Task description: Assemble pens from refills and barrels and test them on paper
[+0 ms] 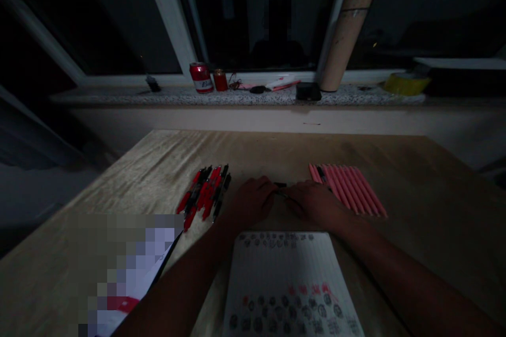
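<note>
My left hand (253,199) and my right hand (312,199) meet over the table beyond the notebook, fingers closed and bent inward. Between their fingertips shows a dark, slim pen (281,193); the room is dim and most of it is hidden by the fingers. Left of my left hand lies a group of red and black pens (205,192), side by side. Next to my right hand is a row of pink pencils (351,189), with a dark one near its left end. Below my wrists rests an open lined notebook (284,268) with black and red scribbled marks.
Bare wood shows on the tabletop (415,253). A blurred-out white and red item (134,284) lies at the lower left. On the windowsill (174,96) stand a red can (201,78), a small red jar (220,80), a cardboard tube (343,45) and yellow tape (406,84).
</note>
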A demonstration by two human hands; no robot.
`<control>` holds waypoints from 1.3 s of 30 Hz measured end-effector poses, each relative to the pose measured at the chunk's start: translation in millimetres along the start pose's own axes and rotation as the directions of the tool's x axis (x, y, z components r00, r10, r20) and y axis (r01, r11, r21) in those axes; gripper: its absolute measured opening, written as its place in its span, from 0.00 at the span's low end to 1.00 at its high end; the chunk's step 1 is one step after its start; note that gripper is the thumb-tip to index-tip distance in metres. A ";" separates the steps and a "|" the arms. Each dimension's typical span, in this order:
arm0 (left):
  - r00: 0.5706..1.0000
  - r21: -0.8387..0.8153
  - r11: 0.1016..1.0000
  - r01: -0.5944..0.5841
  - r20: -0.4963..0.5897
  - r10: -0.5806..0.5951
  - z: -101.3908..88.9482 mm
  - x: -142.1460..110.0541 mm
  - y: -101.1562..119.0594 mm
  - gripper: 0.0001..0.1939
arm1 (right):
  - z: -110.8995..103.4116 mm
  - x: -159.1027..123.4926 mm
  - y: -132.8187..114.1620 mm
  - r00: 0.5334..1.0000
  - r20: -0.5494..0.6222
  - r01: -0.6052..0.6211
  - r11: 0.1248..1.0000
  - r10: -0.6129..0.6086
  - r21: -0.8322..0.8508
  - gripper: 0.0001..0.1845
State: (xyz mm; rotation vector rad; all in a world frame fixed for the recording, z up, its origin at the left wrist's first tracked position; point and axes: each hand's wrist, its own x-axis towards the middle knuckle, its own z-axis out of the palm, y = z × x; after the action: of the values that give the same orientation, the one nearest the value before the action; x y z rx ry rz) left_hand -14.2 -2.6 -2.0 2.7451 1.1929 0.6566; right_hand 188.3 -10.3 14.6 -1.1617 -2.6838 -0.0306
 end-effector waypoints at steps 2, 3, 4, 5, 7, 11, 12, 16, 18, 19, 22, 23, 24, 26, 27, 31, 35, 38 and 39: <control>1.000 0.000 1.000 -0.004 -0.010 0.004 0.1 -0.1 0.1 0.10 | 1.0 -0.1 0.4 1.000 -0.002 0.006 1.000 -0.006 0.007 0.15; 1.000 0.001 1.000 -0.008 -0.011 0.008 0.1 -0.1 0.2 0.10 | 1.4 -0.2 0.6 1.000 -0.005 0.006 1.000 -0.006 0.012 0.15; 1.000 0.001 1.000 -0.010 -0.009 0.010 0.0 -0.1 0.4 0.10 | 1.7 -0.3 0.7 1.000 -0.008 0.007 1.000 -0.007 0.016 0.15; 1.000 0.000 1.000 -0.010 -0.004 0.010 -0.2 -0.1 0.6 0.10 | 1.9 -0.4 0.7 1.000 -0.010 0.008 1.000 -0.007 0.017 0.15; 1.000 -0.006 1.000 -0.002 0.001 0.002 -0.4 0.0 1.1 0.10 | 1.6 -0.7 0.4 1.000 -0.012 0.005 1.000 -0.005 0.012 0.15; 1.000 -0.021 1.000 0.001 0.000 -0.001 -0.3 0.0 1.5 0.10 | -0.1 -0.8 -1.0 1.000 -0.002 -0.002 1.000 0.002 0.001 0.15; 1.000 -0.023 1.000 -0.001 -0.002 0.001 -0.1 -0.1 1.5 0.10 | -0.5 -0.6 -1.3 1.000 0.003 -0.003 1.000 0.003 0.003 0.15; 1.000 -0.026 1.000 -0.008 -0.012 0.008 0.2 -0.4 1.5 0.11 | -0.8 -0.1 -1.3 1.000 0.018 -0.002 1.000 0.001 0.021 0.15; 1.000 -0.020 1.000 -0.012 -0.017 0.012 0.2 -0.5 1.8 0.11 | -0.4 0.0 -0.9 1.000 0.014 0.001 1.000 -0.002 0.028 0.15; 1.000 -0.019 1.000 -0.014 -0.017 0.014 0.2 -0.5 1.9 0.11 | -0.2 -0.1 -0.8 1.000 0.010 0.003 1.000 -0.003 0.029 0.15; 1.000 -0.017 1.000 -0.018 -0.012 0.018 0.8 -0.2 2.2 0.10 | -0.4 0.0 -1.0 1.000 0.006 0.002 1.000 -0.002 0.018 0.14; 1.000 -0.016 1.000 -0.018 -0.012 0.018 1.3 -0.1 2.1 0.10 | -0.7 0.1 -1.3 1.000 0.008 0.002 1.000 -0.002 0.014 0.14; 1.000 -0.016 1.000 -0.016 -0.014 0.015 1.8 0.0 2.0 0.10 | -1.1 0.1 -1.7 1.000 0.010 0.002 1.000 -0.002 0.014 0.14; 1.000 -0.018 1.000 -0.010 -0.024 0.010 2.8 0.2 1.6 0.10 | -2.0 0.3 -2.5 1.000 0.011 0.001 1.000 -0.001 0.018 0.13; 1.000 -0.021 1.000 -0.010 -0.026 0.009 3.3 0.3 1.4 0.11 | -2.3 0.3 -2.7 1.000 0.013 0.002 1.000 -0.002 0.019 0.13; 1.000 -0.032 0.999 -0.011 -0.027 0.010 4.2 0.3 0.1 0.11 | -1.7 -0.3 -2.3 1.000 0.020 0.004 1.000 -0.004 0.006 0.13; 0.999 -0.032 0.999 -0.006 -0.038 0.005 5.0 0.3 -1.6 0.11 | 0.4 -0.9 -0.6 1.000 0.021 0.022 1.000 -0.022 0.012 0.12; 0.999 -0.032 0.999 0.002 -0.035 -0.003 4.5 0.5 -1.6 0.11 | 1.7 -0.9 0.2 0.999 0.023 0.024 1.000 -0.024 0.015 0.13; 1.000 -0.032 0.999 0.003 -0.030 -0.003 3.9 0.6 -1.3 0.11 | 1.8 -0.8 0.2 0.999 0.023 0.021 1.000 -0.022 0.018 0.14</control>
State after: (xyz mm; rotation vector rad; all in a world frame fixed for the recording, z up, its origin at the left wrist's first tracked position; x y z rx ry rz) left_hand -13.1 -0.9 -5.7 2.7163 1.1817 0.7125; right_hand 188.6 -10.6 12.6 -1.1349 -2.7113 0.0027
